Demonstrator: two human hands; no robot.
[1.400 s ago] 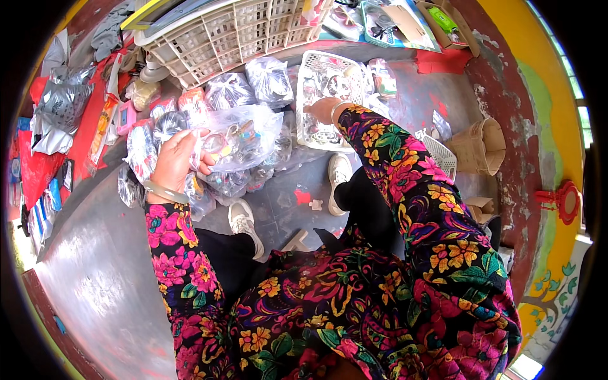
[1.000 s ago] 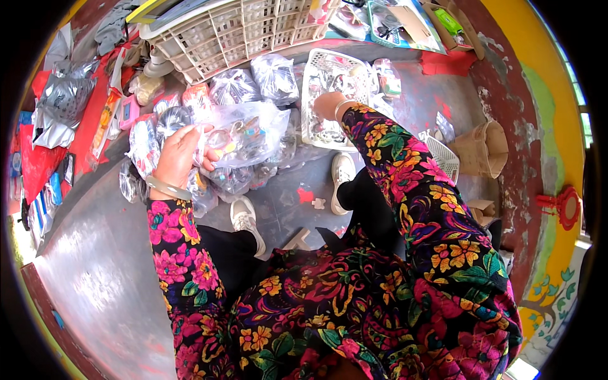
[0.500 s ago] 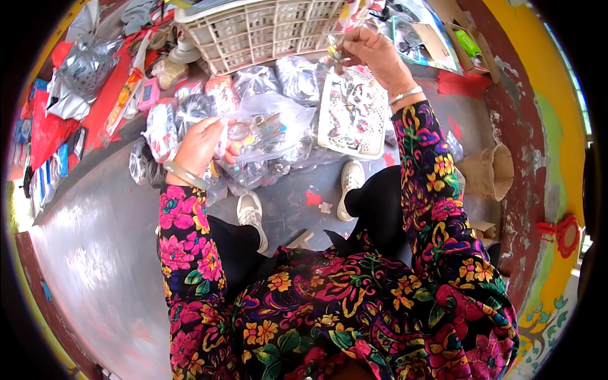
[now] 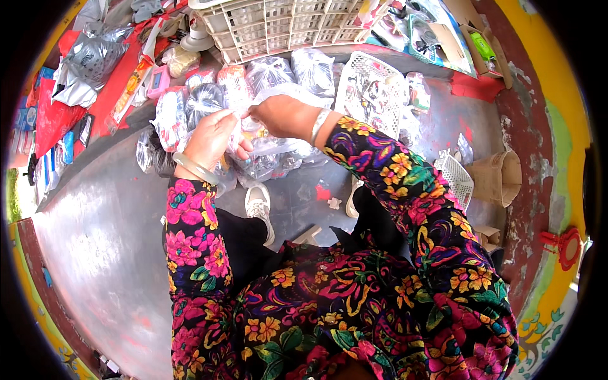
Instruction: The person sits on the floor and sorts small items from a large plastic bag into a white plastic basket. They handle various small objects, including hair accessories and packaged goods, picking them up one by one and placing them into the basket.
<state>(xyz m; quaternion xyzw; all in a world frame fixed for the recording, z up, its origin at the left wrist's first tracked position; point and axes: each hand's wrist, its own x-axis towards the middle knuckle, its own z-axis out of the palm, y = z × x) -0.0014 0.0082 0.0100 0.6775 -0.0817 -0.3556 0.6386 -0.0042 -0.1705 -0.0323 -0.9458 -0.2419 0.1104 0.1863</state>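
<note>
A grey concrete floor [image 4: 107, 253] is filling the lower left of the view, lying bare down to the curved rim, while a person in a flowered top is sitting over it with both arms reaching forward. A white lattice crate [image 4: 285, 22] is standing along the top edge, and a red cloth [image 4: 111, 95] strewn with small packets is running down the upper left. Below the crate a heap of filled clear bags [image 4: 190, 111] is crowding the ground, hemming in the space just ahead of the arms. To the right, a white perforated tray [image 4: 370, 88] of small items is lying flat, and a brown paper bag [image 4: 500, 177] is standing near the painted wall; a smaller white basket [image 4: 457, 178] is resting just beside it. At the centre, a clear plastic bag [image 4: 266, 149] of small goods is hanging between the hands, above a white shoe [image 4: 258, 209]. The left hand [image 4: 212, 136] is pinching the bag's upper edge with fingers closed on the film, a pale bangle [image 4: 196, 168] sitting on that wrist. The right hand [image 4: 282, 114] is gripping the same edge from the other side, fingers closed, the two hands nearly touching at the bag's mouth.
</note>
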